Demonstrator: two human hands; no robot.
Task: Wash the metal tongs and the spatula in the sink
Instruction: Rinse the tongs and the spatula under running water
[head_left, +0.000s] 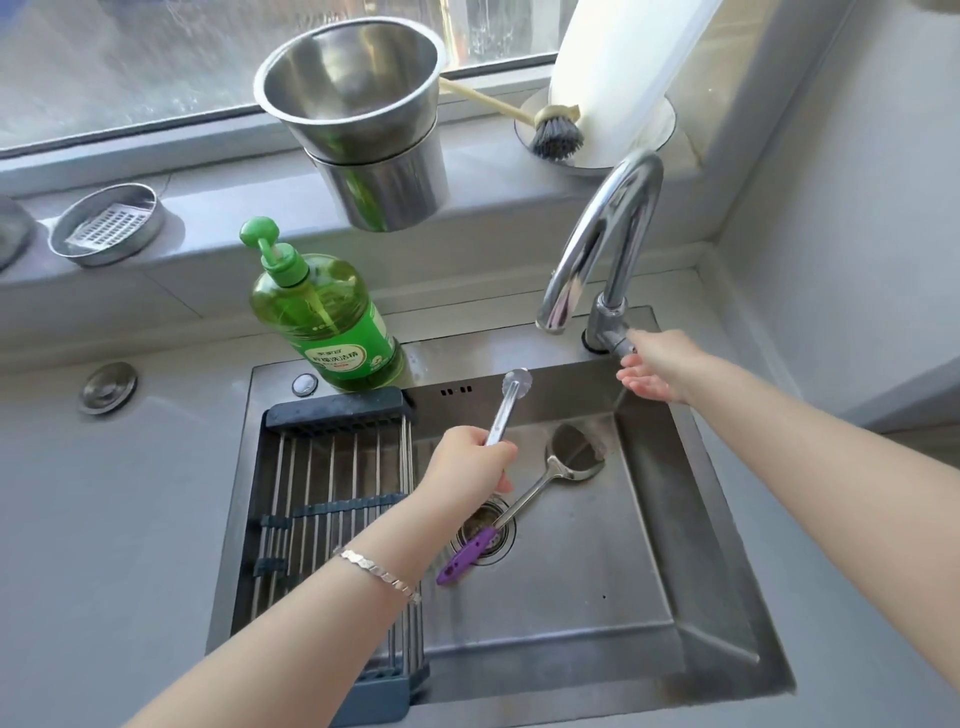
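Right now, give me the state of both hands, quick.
Left hand: closed around the metal tongs, held over the sink.
Right hand: at the tap lever; grip cannot be told.

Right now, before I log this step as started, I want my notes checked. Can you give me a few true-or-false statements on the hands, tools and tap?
1. The left hand grips the tongs. True.
2. The spatula lies on the rack. False: it lies in the sink, with its purple handle over the drain.
3. The right hand is at the handle of the tap. True.
4. Water pours from the tap. False: no stream shows under the spout.
5. The soap bottle lies on its side in the sink. False: it stands upright on the back rim.
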